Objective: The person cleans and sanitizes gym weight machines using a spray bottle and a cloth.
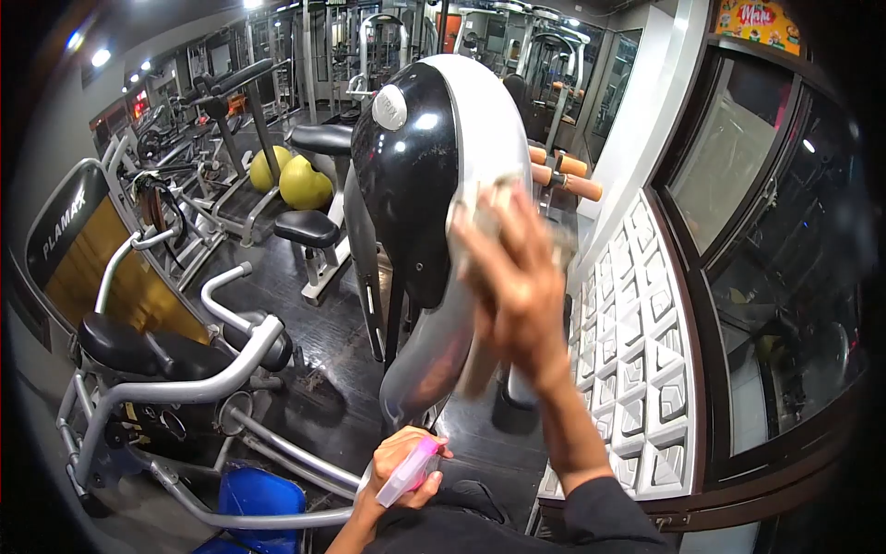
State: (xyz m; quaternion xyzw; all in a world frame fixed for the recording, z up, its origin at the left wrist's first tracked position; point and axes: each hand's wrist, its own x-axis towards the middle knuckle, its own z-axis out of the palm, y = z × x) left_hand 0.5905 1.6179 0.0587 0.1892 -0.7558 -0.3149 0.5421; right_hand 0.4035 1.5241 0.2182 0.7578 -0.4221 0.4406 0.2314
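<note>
My right hand [517, 291] presses a pale cloth [477, 371] against the silver-white side of an exercise machine's tall rounded cover [484, 111]. The hand and cloth are blurred, and part of the cloth hangs below the palm. The machine's front panel [406, 175] is glossy black with a round silver badge near its top. Low in the view, my left hand [392, 457] is closed around a small spray bottle [406, 474] with a pink top. Its fingers wrap the bottle, which is held apart from the machine's lower silver column [425, 365].
At left stands a seated machine [138, 249] with bent silver bars [194, 374] reaching toward my left arm. A blue object [261, 499] lies below them. Yellow balls [305, 183] rest farther back. A patterned white wall panel [637, 351] and dark-framed windows [738, 157] run along the right.
</note>
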